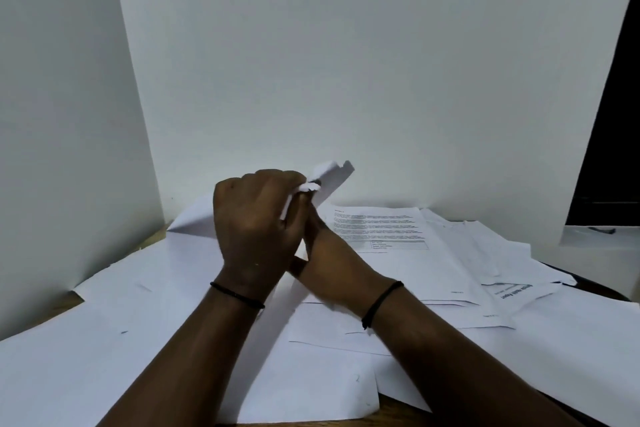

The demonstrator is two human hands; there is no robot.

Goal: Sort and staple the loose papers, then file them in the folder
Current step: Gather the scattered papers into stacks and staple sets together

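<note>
Both your hands meet above table point(52, 302), wrists crossed. Left hand point(254, 218) curled, pinches corner of lifted sheets point(332, 180); small dark thing at pinch, too small to tell. Right hand point(329, 263) mostly hidden behind left, grip cannot be told. Loose papers point(450, 253) lie spread on table, under and right of hands. Printed page point(377, 225) just right of hands.

We see dim, cool, even light, with the white wall point(346, 62) gone grey-blue. Soft shadows lie under the forearms on the papers point(398, 270). Printed text blurs, straight edges bow outward, and the upper right corner is black.
</note>
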